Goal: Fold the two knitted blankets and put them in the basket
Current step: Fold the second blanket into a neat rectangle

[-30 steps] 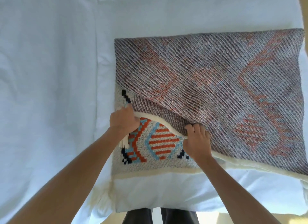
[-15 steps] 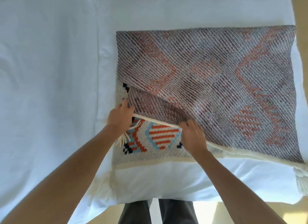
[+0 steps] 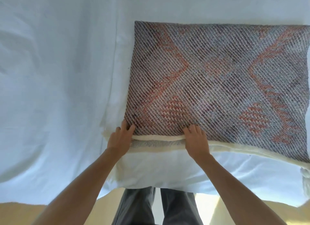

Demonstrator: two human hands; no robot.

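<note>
Hands — left (image 3: pixel 120 139) and right (image 3: pixel 196 140) — pinch the cream edge (image 3: pixel 157 137) of the blanket (image 3: pixel 216 84), lying on the white sheet (image 3: pixel 58 90). First fold nearly aligned, bottom layer protruding — further folds pending; second blanket and basket not in view.

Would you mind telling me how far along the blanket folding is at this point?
Done: one knitted blanket lies folded over once on the white sheet. In hand: the left hand and right hand press its cream edge onto the lower layer. Left: further folds, the second blanket and the basket, neither in view.
</note>
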